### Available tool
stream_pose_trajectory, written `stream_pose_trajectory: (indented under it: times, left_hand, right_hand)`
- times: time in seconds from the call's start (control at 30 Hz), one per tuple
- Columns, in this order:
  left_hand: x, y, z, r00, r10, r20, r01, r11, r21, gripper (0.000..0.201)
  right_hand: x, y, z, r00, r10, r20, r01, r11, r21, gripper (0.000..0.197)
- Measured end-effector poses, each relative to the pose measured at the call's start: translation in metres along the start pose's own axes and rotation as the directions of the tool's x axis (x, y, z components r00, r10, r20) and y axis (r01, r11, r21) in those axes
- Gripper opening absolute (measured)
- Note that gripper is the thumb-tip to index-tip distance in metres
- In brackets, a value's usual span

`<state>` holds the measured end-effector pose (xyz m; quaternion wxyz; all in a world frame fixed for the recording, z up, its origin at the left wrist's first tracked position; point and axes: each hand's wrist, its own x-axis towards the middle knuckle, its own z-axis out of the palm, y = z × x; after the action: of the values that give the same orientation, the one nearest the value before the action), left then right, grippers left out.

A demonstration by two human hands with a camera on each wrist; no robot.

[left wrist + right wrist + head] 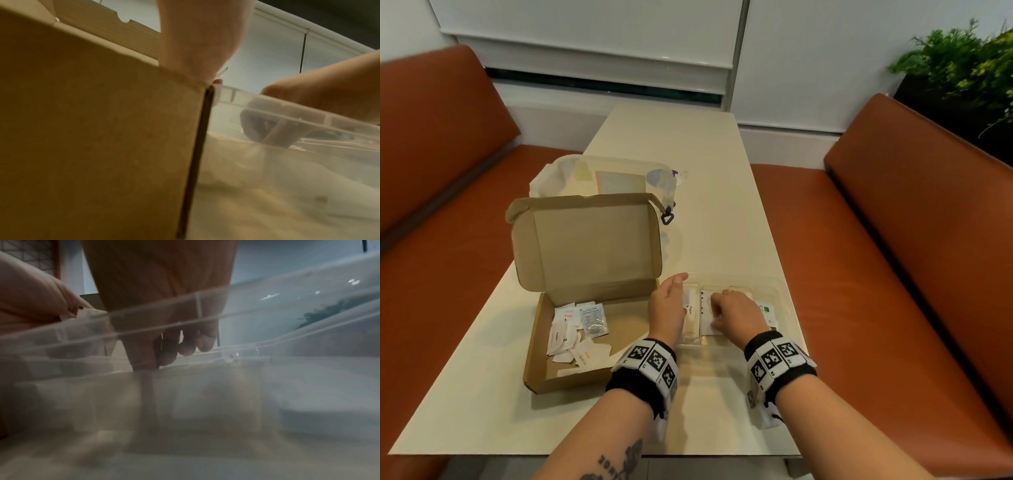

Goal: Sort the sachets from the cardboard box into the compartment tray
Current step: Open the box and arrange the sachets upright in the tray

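Observation:
The open cardboard box [571, 380] sits at the left of the table, with several white sachets [571, 329] loose in its left half. Right beside it stands the clear compartment tray [787, 301]. My left hand [674, 298] rests with relaxed fingers over the tray's left compartment, next to a sugar sachet [690, 308]; the thumb points away from me. My right hand [717, 317] reaches into the middle compartment, fingers curled down and pinching a white sachet [707, 325]. The right wrist view shows those fingertips [144, 360] down at the tray floor behind the rim [267, 309]. A green-printed sachet [767, 311] lies in the right compartment.
A clear lidded plastic container [606, 178] with a blue clasp stands behind the box. Orange bench seats [893, 274] flank the table on both sides. A plant [962, 68] is at the far right. The box wall [92, 129] fills the left wrist view.

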<state>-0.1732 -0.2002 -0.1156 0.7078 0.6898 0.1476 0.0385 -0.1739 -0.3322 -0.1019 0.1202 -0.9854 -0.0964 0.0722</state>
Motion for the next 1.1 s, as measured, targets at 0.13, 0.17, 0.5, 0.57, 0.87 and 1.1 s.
stream_pose_trajectory:
  times: [0.13, 0.17, 0.5, 0.57, 0.87, 1.1]
  left_hand:
    - [0.001, -0.001, 0.001, 1.000, -0.001, 0.004, 0.001, 1.000, 0.009, 0.029]
    - [0.001, -0.001, 0.001, 1.000, -0.003, 0.008, 0.003, 1.000, 0.008, 0.029]
    - [0.002, -0.002, 0.002, 1.000, -0.001, -0.001, 0.001, 1.000, 0.005, 0.031]
    - [0.000, -0.001, 0.002, 1.000, 0.003, 0.001, -0.003, 1.000, 0.007, 0.032]
    - [0.000, 0.003, 0.002, 0.996, 0.014, 0.084, -0.015, 1.000, 0.007, 0.032]
    - [-0.009, 0.010, 0.008, 0.961, 0.047, 0.273, -0.042, 0.999, -0.024, 0.029]
  right_hand:
    - [0.000, 0.001, 0.006, 1.000, -0.031, 0.000, 0.031, 0.996, -0.081, 0.013]
    - [0.000, 0.002, 0.007, 0.999, -0.031, -0.010, 0.030, 0.996, -0.086, 0.013]
    - [-0.001, -0.001, 0.010, 0.999, -0.047, -0.028, 0.046, 0.998, -0.042, 0.005]
    - [0.000, -0.002, 0.010, 0.997, -0.074, -0.013, 0.073, 0.995, -0.072, 0.008]
    - [-0.003, -0.007, 0.002, 0.992, 0.016, -0.122, 0.007, 0.983, 0.186, 0.022]
    - [-0.007, -0.017, -0.024, 0.965, 0.212, -0.154, -0.016, 0.635, 0.772, 0.009]
